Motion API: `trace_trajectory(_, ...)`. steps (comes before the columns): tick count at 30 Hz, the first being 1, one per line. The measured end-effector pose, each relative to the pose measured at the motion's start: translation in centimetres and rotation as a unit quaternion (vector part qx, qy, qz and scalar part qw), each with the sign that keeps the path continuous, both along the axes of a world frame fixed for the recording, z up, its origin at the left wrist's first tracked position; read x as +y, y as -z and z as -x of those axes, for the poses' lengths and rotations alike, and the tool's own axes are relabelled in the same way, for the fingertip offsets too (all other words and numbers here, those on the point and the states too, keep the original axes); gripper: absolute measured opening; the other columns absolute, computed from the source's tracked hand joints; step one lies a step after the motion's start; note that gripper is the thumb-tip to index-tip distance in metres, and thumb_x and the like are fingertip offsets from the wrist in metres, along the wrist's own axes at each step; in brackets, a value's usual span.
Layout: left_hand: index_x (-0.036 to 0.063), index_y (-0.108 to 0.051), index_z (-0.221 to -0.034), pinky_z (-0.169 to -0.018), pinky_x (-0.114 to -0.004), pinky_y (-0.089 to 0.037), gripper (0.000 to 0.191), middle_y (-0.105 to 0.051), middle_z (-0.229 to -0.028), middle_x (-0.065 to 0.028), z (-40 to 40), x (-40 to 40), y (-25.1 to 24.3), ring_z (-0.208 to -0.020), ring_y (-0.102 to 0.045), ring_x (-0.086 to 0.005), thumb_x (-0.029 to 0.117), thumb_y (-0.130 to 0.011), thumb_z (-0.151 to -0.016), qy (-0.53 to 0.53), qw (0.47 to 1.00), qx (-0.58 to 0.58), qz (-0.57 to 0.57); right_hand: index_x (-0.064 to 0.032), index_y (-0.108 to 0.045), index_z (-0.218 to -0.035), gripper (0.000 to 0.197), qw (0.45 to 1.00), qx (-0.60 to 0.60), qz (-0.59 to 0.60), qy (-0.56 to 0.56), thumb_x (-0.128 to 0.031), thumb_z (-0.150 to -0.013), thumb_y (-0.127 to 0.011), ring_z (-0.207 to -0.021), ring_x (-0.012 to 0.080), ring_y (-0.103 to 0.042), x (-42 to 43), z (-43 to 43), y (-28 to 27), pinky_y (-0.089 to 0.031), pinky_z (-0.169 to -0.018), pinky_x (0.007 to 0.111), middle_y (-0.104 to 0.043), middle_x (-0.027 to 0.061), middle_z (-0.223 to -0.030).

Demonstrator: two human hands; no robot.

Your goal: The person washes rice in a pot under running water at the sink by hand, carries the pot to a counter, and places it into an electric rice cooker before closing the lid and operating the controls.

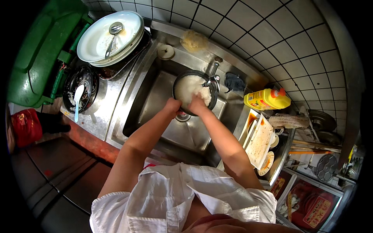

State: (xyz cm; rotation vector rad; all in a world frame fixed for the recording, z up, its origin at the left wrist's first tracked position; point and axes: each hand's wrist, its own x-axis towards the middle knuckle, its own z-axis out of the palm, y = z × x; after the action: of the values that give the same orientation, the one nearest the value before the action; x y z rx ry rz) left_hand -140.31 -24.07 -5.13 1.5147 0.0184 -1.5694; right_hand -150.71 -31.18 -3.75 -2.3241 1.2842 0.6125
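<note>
A round dark pot (214,100) is held over the stainless steel sink basin (151,107), below the tap (215,68). Cloudy whitish water (186,84) fills much of it, and pale grains that look like rice (206,94) are heaped at its right side. My left hand (174,105) grips the pot's near left rim. Inside the pot is my right hand (197,104), its fingers dipped among the grains and water. Those fingertips are hidden, so whether they close on anything cannot be seen. Under the pot, the drain (183,117) partly shows.
Left of the basin stand stacked white plates (99,35) with a metal spoon (116,28), and a black dish (87,100) with a rice paddle (78,96). A yellow pump bottle (263,99) and soiled trays (259,142) are at right. A green bin (38,52) stands far left.
</note>
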Motion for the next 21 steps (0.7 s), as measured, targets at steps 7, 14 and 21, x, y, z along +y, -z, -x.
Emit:
trace_trajectory(7, -0.0083, -0.05, -0.082, -0.037, -0.033, -0.049, 0.018, -0.053, -0.074, -0.0176, -0.5, 0.4, 1.7, -0.057, -0.056, -0.0274, -0.004, -0.045, -0.065, -0.002, 1.0, 0.015, 0.005, -0.0148, -0.043, -0.116, 0.043, 0.973, -0.062, -0.034, -0.219, -0.015, -0.073, -0.049, -0.112, 0.0327, -0.034, -0.3, 1.7, -4.0, -0.031, -0.092, 0.032, -0.03, 0.0195, -0.125)
trace_trajectory(14, -0.0073, -0.051, -0.084, -0.037, -0.035, -0.048, 0.02, -0.054, -0.075, -0.0172, 0.2, -0.1, 1.0, -0.057, -0.056, -0.0276, -0.004, -0.045, -0.065, -0.008, 1.0, 0.009, -0.006, -0.01, -0.046, -0.112, 0.038, 0.969, -0.042, -0.164, -0.18, -0.019, -0.075, -0.048, -0.099, 0.0348, -0.046, -1.1, 1.8, -3.1, -0.035, -0.087, 0.034, -0.038, 0.0096, -0.121)
trace_trajectory(21, -0.0058, -0.052, -0.085, -0.038, -0.032, -0.049, 0.021, -0.055, -0.073, -0.0172, 0.0, 0.1, 0.1, -0.054, -0.057, -0.0268, -0.005, -0.045, -0.066, 0.004, 1.0, 0.028, 0.008, -0.016, -0.033, -0.121, 0.052, 0.983, -0.059, 0.089, -0.148, -0.024, -0.073, -0.052, -0.118, 0.0301, -0.024, -3.1, 2.1, -1.6, -0.022, -0.095, 0.041, -0.022, 0.011, -0.131)
